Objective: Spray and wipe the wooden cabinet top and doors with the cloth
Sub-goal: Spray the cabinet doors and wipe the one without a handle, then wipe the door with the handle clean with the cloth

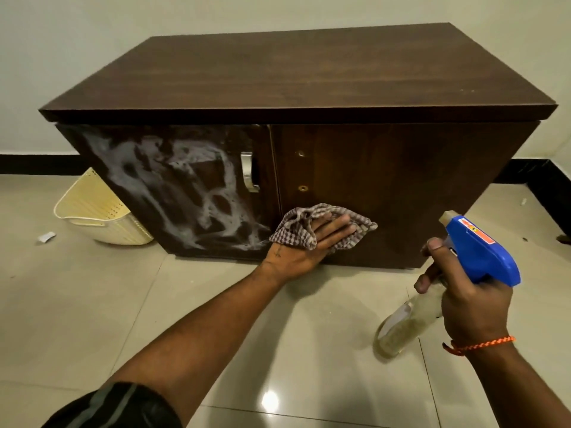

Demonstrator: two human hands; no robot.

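Note:
A dark wooden cabinet stands against the wall. Its left door is smeared with white foam and carries a metal handle. The right door looks bare, with two small holes near its left edge. My left hand lies flat with straight fingers and presses a checked cloth against the lower part of the right door, close to the seam. My right hand grips a clear spray bottle with a blue trigger head, held off the floor to the right, nozzle toward the cabinet.
A cream plastic basket leans on the floor by the cabinet's left side. A scrap of paper lies left of it. Glossy beige floor tiles spread in front. A black skirting runs along the wall.

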